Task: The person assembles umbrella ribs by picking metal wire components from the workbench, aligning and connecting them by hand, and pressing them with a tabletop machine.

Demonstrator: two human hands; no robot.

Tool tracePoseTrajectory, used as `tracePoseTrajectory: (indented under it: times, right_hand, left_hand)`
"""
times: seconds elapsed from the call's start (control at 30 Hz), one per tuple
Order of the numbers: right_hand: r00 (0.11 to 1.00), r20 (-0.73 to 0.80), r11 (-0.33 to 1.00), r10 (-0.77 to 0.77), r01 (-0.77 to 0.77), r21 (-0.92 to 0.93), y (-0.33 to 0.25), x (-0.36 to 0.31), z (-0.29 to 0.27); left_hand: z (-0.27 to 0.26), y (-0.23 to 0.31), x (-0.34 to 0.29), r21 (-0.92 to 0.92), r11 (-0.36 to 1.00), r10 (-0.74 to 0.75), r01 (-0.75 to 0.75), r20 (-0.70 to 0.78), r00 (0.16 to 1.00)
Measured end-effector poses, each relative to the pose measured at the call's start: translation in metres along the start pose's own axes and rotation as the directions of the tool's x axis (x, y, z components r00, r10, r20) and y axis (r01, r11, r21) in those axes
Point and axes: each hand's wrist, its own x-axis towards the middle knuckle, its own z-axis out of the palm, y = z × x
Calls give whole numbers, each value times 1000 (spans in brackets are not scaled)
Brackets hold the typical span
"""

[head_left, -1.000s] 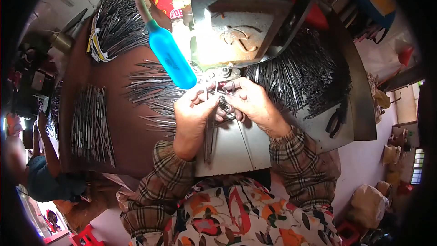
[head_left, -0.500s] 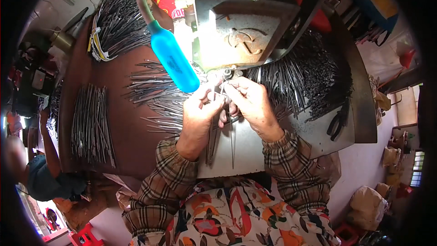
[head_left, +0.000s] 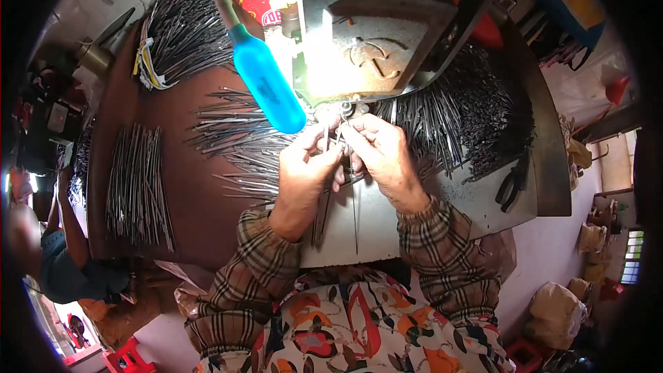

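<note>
My left hand (head_left: 308,166) and my right hand (head_left: 376,153) are close together just below a metal machine (head_left: 373,34), fingertips nearly touching. Both pinch thin grey metal rods (head_left: 354,197), whose long ends hang down over the light grey plate (head_left: 449,214) toward my body. The rods' upper ends point up at the bright, lit spot under the machine. A blue handle (head_left: 266,84) slants just left of my left hand. Plaid sleeves cover both forearms.
Heaps of thin dark rods lie around: a loose spread (head_left: 235,145) left of my hands, a neat row (head_left: 136,186) farther left, a tied bundle (head_left: 181,34) at the upper left, a big pile (head_left: 469,114) at the right. Black pliers (head_left: 512,183) lie right. Another person (head_left: 69,262) sits at the lower left.
Both hands have moved up toward the machine, carrying the rods' upper ends closer to the lit spot. The piles around them have not moved.
</note>
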Motion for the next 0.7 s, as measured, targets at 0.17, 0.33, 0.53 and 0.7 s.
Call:
tracePoseTrajectory:
  times: [0.17, 0.33, 0.53, 0.7]
  right_hand:
    - [1000, 12, 998, -1, 0, 59, 2, 6, -4]
    - [999, -26, 991, -41, 44, 124, 6, 15, -4]
    - [999, -34, 985, 12, -6, 175, 1, 14, 0]
    - [993, -81, 948, 91, -61, 311, 3, 14, 10]
  left_hand:
    - [7, 4, 4, 15, 1000, 27, -26, -28, 999]
    - [8, 6, 13, 16, 998, 65, -65, 36, 997]
    - [9, 5, 14, 6, 997, 72, -73, 39, 997]
    - [13, 10, 9, -37, 999, 39, -40, -42, 998]
